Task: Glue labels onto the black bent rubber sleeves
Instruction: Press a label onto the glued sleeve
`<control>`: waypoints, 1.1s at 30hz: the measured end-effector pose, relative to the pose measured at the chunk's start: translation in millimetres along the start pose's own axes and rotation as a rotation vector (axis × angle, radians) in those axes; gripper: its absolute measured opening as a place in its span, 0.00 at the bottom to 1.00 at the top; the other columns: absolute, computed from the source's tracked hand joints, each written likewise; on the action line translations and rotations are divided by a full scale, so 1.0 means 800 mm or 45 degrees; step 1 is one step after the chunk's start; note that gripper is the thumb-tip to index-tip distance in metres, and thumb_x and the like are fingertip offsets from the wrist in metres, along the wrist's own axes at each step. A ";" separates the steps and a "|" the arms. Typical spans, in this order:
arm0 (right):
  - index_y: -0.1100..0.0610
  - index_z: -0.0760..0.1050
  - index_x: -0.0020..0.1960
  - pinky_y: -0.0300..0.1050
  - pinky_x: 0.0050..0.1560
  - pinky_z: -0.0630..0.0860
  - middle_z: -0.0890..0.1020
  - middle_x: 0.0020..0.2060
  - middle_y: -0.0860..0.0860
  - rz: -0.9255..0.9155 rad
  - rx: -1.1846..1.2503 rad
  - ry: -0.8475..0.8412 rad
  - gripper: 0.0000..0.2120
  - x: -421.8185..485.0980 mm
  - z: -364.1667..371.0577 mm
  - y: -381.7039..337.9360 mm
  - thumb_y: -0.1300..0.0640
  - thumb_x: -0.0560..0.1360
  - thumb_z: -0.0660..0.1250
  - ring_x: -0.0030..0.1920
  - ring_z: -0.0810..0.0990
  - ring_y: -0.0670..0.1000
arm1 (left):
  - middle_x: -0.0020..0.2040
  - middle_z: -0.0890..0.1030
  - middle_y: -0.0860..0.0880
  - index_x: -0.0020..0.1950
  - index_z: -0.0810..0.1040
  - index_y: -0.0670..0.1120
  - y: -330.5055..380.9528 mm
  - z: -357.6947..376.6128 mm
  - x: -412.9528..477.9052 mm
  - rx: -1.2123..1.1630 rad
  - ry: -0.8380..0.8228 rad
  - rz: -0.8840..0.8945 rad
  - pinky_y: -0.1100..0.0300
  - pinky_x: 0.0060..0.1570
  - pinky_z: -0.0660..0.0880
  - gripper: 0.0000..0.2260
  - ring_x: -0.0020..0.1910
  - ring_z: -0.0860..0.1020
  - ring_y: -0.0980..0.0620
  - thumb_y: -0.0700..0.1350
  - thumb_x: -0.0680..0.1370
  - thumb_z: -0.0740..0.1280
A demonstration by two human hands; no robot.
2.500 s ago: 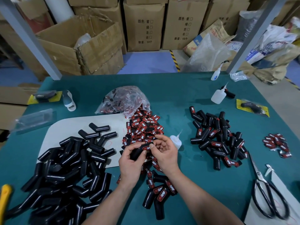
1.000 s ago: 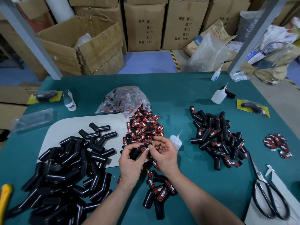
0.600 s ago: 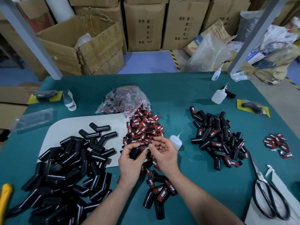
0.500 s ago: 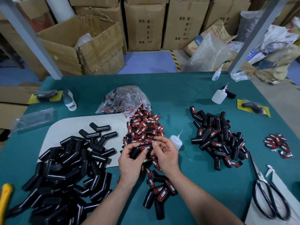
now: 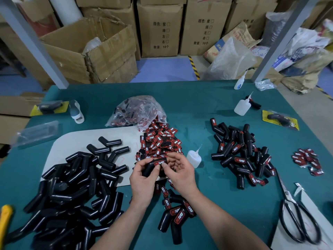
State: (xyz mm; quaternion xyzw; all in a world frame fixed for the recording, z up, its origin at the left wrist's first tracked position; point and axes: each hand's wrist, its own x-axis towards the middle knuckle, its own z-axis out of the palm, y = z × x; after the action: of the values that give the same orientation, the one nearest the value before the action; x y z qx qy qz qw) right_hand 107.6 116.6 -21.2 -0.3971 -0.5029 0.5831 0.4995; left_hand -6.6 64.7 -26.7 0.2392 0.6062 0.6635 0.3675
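Fingers [image 5: 140,164] of the left hand [image 5: 144,183] curl round a black bent sleeve [image 5: 148,169] and grip its lower limb. The right hand [image 5: 182,173] pinches the upper end between thumb and forefinger, and its other fingers are curled and hold nothing. A red-and-black label [image 5: 159,162] lies flat on that upper limb, with its right end at the right thumb tip. The sleeve is held just above the green table [image 5: 198,101], over the near edge of the loose label heap [image 5: 160,141].

Seen from the head camera, a clear plastic bag [image 5: 137,110] lies beyond the heap with more labels inside, and some spill from its mouth into the heap. A small glue bottle [image 5: 193,157] stands just right of the right hand. A second bottle [image 5: 241,107] stands farther back on the right and a third bottle [image 5: 239,83] at the far edge; I cannot tell how full they are. A yellow blister card [image 5: 280,120] on the right holds one packed sleeve, and so does another card [image 5: 49,107] on the left. An open cardboard box [image 5: 90,51] behind the table holds something pale and crumpled.

Bare sleeves [image 5: 72,192] are piled on the left, partly on a white board [image 5: 72,143]. Labelled sleeves [image 5: 241,156] are piled on the right, with a few more labelled ones [image 5: 177,213] between the forearms. Scissors [image 5: 295,213] lie near the right edge.
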 end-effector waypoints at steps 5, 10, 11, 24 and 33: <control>0.44 0.81 0.55 0.39 0.49 0.77 0.84 0.45 0.50 -0.047 -0.024 -0.004 0.16 -0.001 0.000 -0.004 0.57 0.69 0.75 0.43 0.79 0.47 | 0.48 0.87 0.51 0.51 0.84 0.53 0.007 0.001 -0.004 -0.040 -0.021 0.035 0.67 0.46 0.80 0.17 0.48 0.84 0.57 0.30 0.77 0.71; 0.40 0.80 0.55 0.40 0.49 0.77 0.85 0.46 0.51 -0.064 -0.058 0.004 0.17 -0.001 0.001 -0.006 0.54 0.69 0.76 0.44 0.80 0.47 | 0.49 0.87 0.52 0.52 0.83 0.51 0.003 0.002 -0.002 0.005 0.023 0.028 0.59 0.52 0.82 0.14 0.50 0.84 0.54 0.32 0.76 0.73; 0.40 0.80 0.56 0.40 0.49 0.77 0.85 0.46 0.50 -0.077 -0.075 -0.003 0.17 -0.001 0.000 -0.007 0.54 0.69 0.76 0.44 0.80 0.47 | 0.49 0.87 0.52 0.52 0.83 0.51 0.003 0.002 -0.003 0.010 0.022 0.036 0.58 0.53 0.82 0.14 0.50 0.84 0.53 0.32 0.77 0.73; 0.39 0.79 0.57 0.47 0.48 0.82 0.86 0.45 0.48 -0.153 -0.293 -0.073 0.19 -0.007 0.003 -0.006 0.51 0.70 0.78 0.43 0.84 0.49 | 0.50 0.86 0.46 0.47 0.83 0.55 0.006 -0.003 0.000 -0.092 -0.066 0.240 0.64 0.54 0.78 0.10 0.52 0.84 0.52 0.38 0.75 0.71; 0.38 0.79 0.58 0.41 0.45 0.80 0.86 0.45 0.46 -0.206 -0.310 -0.063 0.19 -0.009 0.004 -0.007 0.49 0.70 0.78 0.42 0.85 0.49 | 0.51 0.86 0.46 0.46 0.82 0.55 0.004 -0.005 0.001 -0.099 -0.088 0.303 0.65 0.55 0.77 0.04 0.53 0.84 0.52 0.46 0.74 0.72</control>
State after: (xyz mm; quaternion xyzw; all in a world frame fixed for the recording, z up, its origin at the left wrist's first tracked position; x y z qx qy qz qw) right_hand 107.0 109.2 -15.4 -0.3985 -0.6122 0.4852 0.4805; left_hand -10.9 62.7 -23.9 0.3178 0.5342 0.7169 0.3158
